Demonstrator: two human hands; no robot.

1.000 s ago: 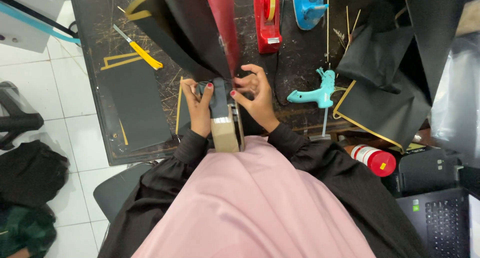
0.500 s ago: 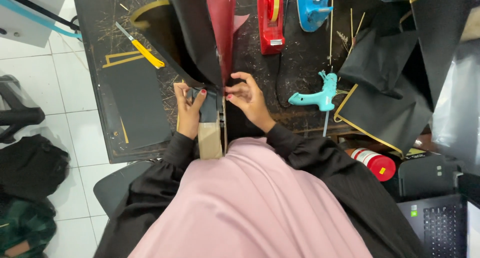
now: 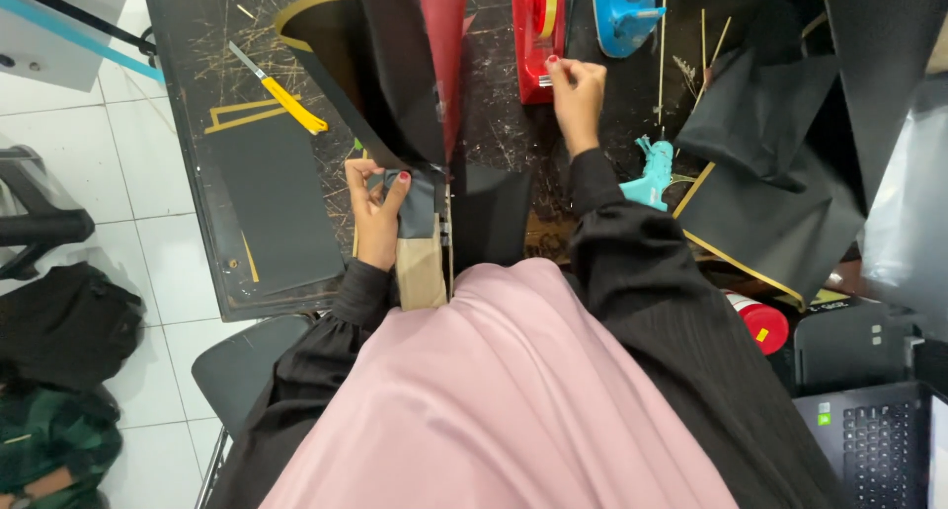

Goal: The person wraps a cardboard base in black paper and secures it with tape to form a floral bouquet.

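So the main thing here is a tall folded piece of black card (image 3: 395, 75) with a red inner panel (image 3: 444, 45), standing up from the near edge of the tabletop (image 3: 197, 35) and rising toward the camera. Its lower end narrows into a grey strip and then a plain tan cardboard section (image 3: 422, 272), right above the person's lap.

The left hand (image 3: 375, 208) is pinching the grey part at the bottom of that piece, thumb and fingers closed on it. The right hand (image 3: 576, 89) is off the piece, stretched out across the tabletop with its fingers curled loosely at the base of a red tape dispenser (image 3: 538, 30). Looks like the fingertips are touching the dispenser, but it's hard to say for sure from this angle.

Just right of the dispenser there's a blue tool (image 3: 624, 15), partly cut off at the top. A teal glue gun (image 3: 652, 168) sits close beside the right forearm. A yellow utility knife (image 3: 281, 94) lies to the left, above a flat black sheet (image 3: 276, 203) with gold edging. More black sheets (image 3: 780, 163) are piled on the right, with a red and white can (image 3: 758, 321) near them and a laptop keyboard (image 3: 879, 440) down in the corner.
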